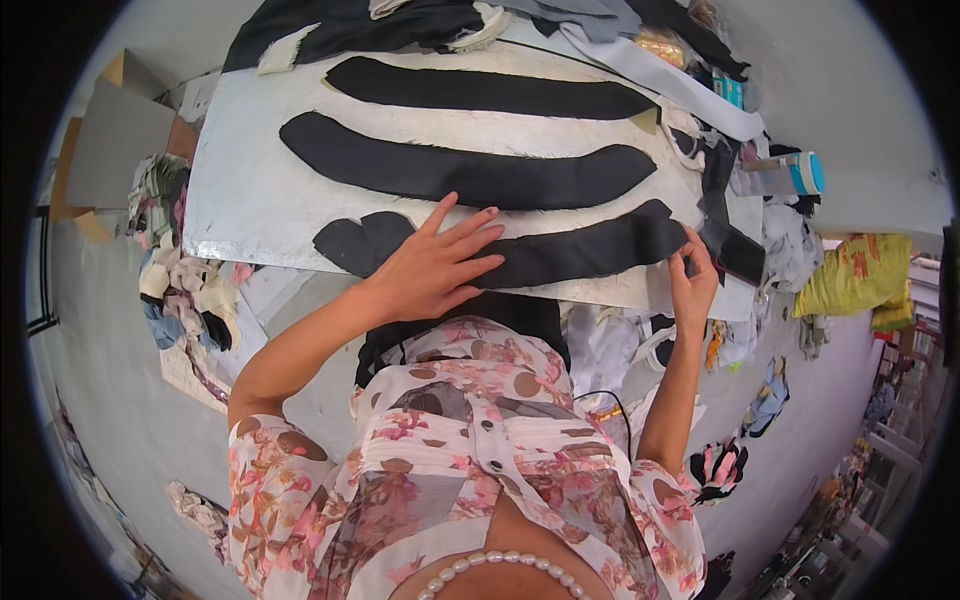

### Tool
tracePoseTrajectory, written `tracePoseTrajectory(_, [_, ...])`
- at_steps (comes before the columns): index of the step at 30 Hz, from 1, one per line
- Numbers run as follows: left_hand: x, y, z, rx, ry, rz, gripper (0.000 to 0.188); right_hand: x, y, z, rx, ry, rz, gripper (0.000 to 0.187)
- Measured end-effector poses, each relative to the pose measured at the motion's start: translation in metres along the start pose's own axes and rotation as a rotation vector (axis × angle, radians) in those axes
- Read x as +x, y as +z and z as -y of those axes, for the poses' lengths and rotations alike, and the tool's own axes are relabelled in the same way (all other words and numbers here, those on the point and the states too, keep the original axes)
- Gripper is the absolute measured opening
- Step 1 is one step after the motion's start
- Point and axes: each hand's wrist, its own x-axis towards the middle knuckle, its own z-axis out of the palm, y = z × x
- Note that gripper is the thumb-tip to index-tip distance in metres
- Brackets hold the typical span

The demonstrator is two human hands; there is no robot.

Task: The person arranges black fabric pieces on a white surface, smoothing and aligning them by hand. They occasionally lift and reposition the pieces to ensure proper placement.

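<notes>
The head view shows the person's left hand (435, 262) lying palm down, fingers spread wide, across the near black strip (580, 252); it presses on the cloth without gripping it. The right hand (694, 280) is at the right end of that same strip, its thumb and forefinger drawn narrow and holding the cloth's edge. The near black strip lies along the near side of the white table (235, 185), its left end showing beyond the left wrist and its right part running out toward the right hand.

Just beyond it, the middle black strip (470, 176) lies in a shallow curve, its right end raised toward the far side, the left hand's fingertips close to its near edge. Farther off, the far black strip (490, 92) lies roughly alongside, with pale material peeking out at both ends. Black cloth (350, 28) is heaped at the table's far left edge. A dark flat object (742, 257) sits to the right of the right hand. Beyond the table, a yellow bag (850, 275) stands at the right, and cloth scraps (190, 300) are piled at the left.
</notes>
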Motion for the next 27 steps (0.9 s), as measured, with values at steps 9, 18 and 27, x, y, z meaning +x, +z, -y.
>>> tracePoseTrajectory(9, [0.001,0.000,0.002,-0.032,0.008,0.054,0.045,0.005,-0.013,-0.020,-0.468,-0.169,-0.286,0.014])
tracePoseTrajectory(18, [-0.005,0.009,0.005,-0.054,0.004,-0.047,0.041,-0.020,0.021,-0.003,-0.566,-0.413,0.140,0.045])
tracePoseTrajectory(27, [0.000,0.010,-0.015,-0.079,-0.043,-0.302,0.042,-0.018,0.019,0.064,-0.199,-0.610,0.192,0.030])
